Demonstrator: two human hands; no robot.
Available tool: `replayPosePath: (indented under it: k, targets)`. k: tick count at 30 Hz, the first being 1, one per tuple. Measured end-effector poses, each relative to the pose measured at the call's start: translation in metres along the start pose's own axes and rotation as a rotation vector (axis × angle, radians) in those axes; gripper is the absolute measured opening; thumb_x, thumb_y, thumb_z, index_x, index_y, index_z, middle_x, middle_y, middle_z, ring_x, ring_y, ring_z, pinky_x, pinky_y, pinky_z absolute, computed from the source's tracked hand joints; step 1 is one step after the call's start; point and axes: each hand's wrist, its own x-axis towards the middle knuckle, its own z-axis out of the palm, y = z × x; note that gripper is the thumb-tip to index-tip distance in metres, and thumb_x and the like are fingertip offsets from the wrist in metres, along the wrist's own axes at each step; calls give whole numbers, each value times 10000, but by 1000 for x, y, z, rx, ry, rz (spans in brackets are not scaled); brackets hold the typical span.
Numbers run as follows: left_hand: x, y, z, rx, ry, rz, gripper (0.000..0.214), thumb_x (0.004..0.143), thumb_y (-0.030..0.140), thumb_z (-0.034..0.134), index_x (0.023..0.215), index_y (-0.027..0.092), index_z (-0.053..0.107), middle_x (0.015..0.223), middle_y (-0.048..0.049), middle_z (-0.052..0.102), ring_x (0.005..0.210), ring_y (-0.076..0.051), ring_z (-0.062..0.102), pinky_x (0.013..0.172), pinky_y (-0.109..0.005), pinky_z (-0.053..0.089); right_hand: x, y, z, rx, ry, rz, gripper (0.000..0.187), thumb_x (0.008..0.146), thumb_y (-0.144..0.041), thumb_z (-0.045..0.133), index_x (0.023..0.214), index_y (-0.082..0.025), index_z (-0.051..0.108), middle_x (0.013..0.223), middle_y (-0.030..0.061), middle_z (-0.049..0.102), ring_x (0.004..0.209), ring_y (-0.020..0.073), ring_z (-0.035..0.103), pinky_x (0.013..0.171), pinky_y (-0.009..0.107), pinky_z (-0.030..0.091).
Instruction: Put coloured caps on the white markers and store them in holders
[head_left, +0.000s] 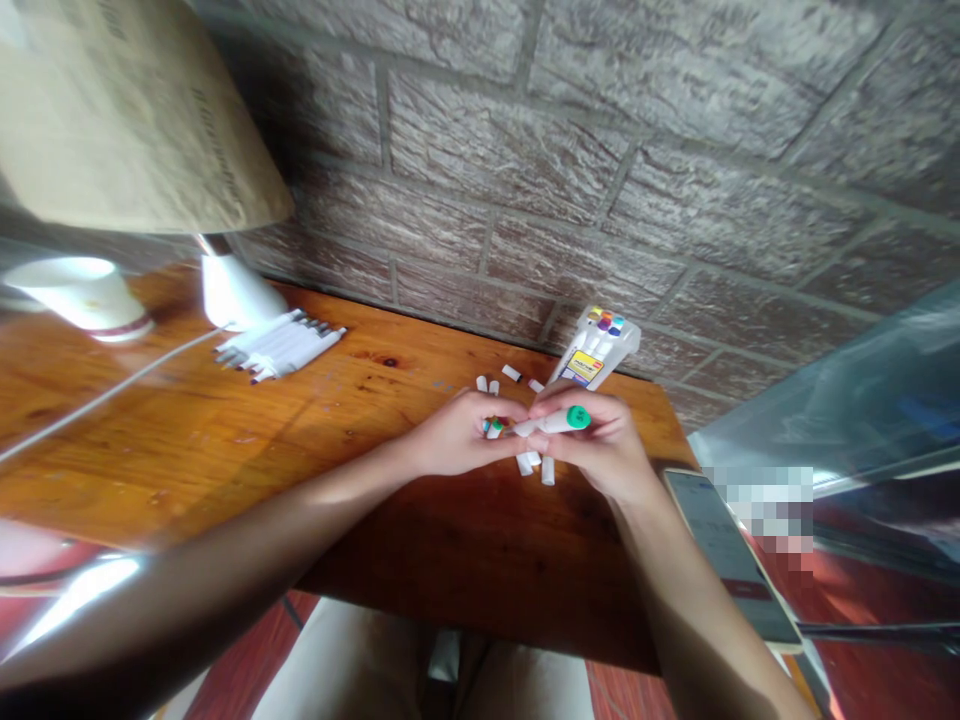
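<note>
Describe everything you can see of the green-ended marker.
The marker has a white, plastic-looking barrel and a round green end bearing a small dark mark, too blurred to read. It slants above the wooden table, green end toward the picture's right, held by the right hand. Its narrower end points toward the left hand; whether they touch is unclear.

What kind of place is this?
Possibly a café corner, though a home desk is also plausible: there's a wooden table, a large shaded lamp and a disposable-looking cup.
</note>
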Motion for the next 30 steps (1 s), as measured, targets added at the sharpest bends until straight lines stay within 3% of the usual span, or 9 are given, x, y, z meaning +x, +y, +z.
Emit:
replayPosePath:
  k: [4, 9, 14, 17, 19, 24, 27, 30]
  targets:
    - [0, -1, 3, -68, -11, -23, 271, 909, 366, 644, 976, 111, 707, 898, -74, 744, 830, -166, 680, 760, -240, 514, 3, 2, 3, 109, 119, 84, 211, 690, -199, 875, 861, -272, 775, 852, -10, 709, 741, 131, 663, 689, 274, 567]
    - [1, 2, 4, -304, -63, -124, 375, 922, 329, 633, 1230, 125, 569, 895, -73, 751, 748, -146, 701, 751, -266, 553, 14, 0, 4, 301, 412, 147, 218, 684, -287, 879, 772, -219, 692, 629, -80, 546, 452, 27, 359, 411, 175, 347]
    - [4, 3, 2, -295, 43, -161, 338, 879, 345, 682, 1134, 128, 635, 888, -71, 756, 707, -133, 678, 683, -242, 534, 20, 1, -4, 394, 554, 188, 285, 659, -386, 885, 783, -214, 694, 674, -64, 623, 479, 27, 428, 424, 168, 372]
    - [6, 2, 2, -346, 178, -189, 381, 833, 385, 728, 1105, 126, 666, 882, -64, 753, 649, -118, 652, 624, -233, 519, 20, 2, -7, 402, 545, 179, 291, 692, -434, 861, 849, -223, 737, 770, -35, 708, 522, 35, 513, 458, 169, 421]
    - [8, 1, 0, -410, 292, -230, 397, 804, 424, 752, 1059, 127, 686, 843, -48, 741, 607, -107, 628, 577, -223, 503, 19, 1, -8, 392, 502, 169, 269, 689, -369, 873, 894, -243, 751, 863, -29, 745, 593, 44, 590, 498, 164, 457]
    - [14, -3, -7, -654, 548, -289, 379, 770, 491, 774, 736, 127, 671, 644, -2, 650, 510, -62, 531, 518, -186, 440, 14, 1, -4, 334, 396, 166, 260, 672, -238, 877, 900, -257, 753, 914, -20, 760, 813, 117, 716, 592, 182, 515]
    - [16, -6, -12, -722, 600, -309, 418, 768, 498, 776, 636, 134, 619, 555, 20, 574, 476, -50, 478, 490, -176, 398, 13, 3, 0, 318, 398, 181, 232, 688, -287, 872, 880, -242, 749, 831, -21, 743, 774, 129, 724, 562, 187, 501]
    - [15, -5, -14, -622, 564, -278, 406, 801, 492, 750, 652, 136, 624, 567, 11, 599, 477, -49, 468, 479, -173, 379, 15, 2, -1, 328, 425, 172, 234, 697, -318, 871, 877, -240, 745, 809, -30, 723, 707, 100, 699, 526, 168, 473]
